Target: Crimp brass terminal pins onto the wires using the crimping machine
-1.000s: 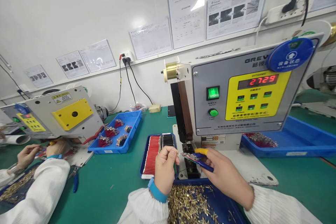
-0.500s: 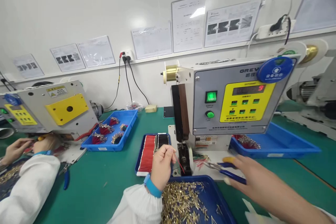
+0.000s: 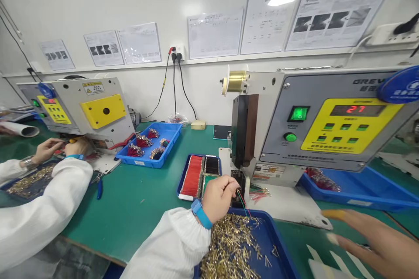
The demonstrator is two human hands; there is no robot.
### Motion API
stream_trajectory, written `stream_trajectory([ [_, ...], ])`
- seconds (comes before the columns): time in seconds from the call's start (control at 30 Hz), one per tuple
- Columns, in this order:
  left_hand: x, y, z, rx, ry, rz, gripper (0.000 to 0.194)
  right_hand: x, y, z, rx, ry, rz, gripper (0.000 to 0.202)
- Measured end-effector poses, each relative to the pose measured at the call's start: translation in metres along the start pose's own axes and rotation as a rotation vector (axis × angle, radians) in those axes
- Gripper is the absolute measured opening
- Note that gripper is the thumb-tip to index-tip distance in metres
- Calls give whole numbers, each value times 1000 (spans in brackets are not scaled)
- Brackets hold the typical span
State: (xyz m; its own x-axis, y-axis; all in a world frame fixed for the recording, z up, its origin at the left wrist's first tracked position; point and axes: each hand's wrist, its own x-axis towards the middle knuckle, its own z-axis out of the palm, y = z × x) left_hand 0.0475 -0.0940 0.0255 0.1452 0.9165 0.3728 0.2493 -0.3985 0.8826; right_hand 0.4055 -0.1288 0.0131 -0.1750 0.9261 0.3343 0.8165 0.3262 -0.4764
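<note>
My left hand [image 3: 220, 198], with a blue band [image 3: 202, 214] at the wrist, pinches thin red and green wires [image 3: 242, 204] whose ends hang down from the fingertips. It is in front of the black crimping head of the grey machine [image 3: 281, 135], above a dark blue tray [image 3: 270, 226] of small gold metal pieces [image 3: 231, 248]. At the lower right, my right hand [image 3: 373, 237] is slightly blurred, with index finger and thumb apart and a yellow cover on the index finger. Nothing shows between them. A small dark thing beneath the palm is too blurred to name.
Red, black and green wires lie in a divided tray [image 3: 180, 183]. Cut wires [image 3: 258, 192] rest on the machine base. Blue bins [image 3: 157, 163] hold wire bundles. At left, a co-worker's hands [image 3: 49, 150] are at another machine [image 3: 73, 117]; pliers [image 3: 99, 187] lie nearby.
My right hand has let go of the blue-handled pliers and moved right and down. Green wire now shows beside the red at my left hand. The display changed from 9 to 27. The view shifted.
</note>
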Motion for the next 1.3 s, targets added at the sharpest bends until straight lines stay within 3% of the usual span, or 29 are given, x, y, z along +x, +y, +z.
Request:
stream_trajectory([
  [0.07,-2,2,0,70,-32,51,25,27,-67,2,9,-214,22,22],
  [0.13,-3,2,0,110,-47,80,25,55,-124,5,65,-355,-67,20],
  [0.2,-2,0,-1,129,-40,96,24,82,-162,11,133,-444,-139,11],
  [0.27,-1,-2,-2,133,-25,107,24,104,-180,21,205,-524,-164,2],
  [0.37,1,-5,-3,116,-6,101,25,120,-179,41,402,-617,-116,13],
  [0.53,2,-3,-2,143,-50,83,24,116,-152,68,826,-675,15,18],
  [0.73,11,-6,-9,346,-62,66,22,114,-128,62,954,-736,97,20],
  [0.9,17,-12,-17,748,-242,16,12,117,-120,59,1008,-671,132,20],
  [1.3,11,-8,-9,951,-380,-48,11,117,-118,68,1059,-523,237,10],
])
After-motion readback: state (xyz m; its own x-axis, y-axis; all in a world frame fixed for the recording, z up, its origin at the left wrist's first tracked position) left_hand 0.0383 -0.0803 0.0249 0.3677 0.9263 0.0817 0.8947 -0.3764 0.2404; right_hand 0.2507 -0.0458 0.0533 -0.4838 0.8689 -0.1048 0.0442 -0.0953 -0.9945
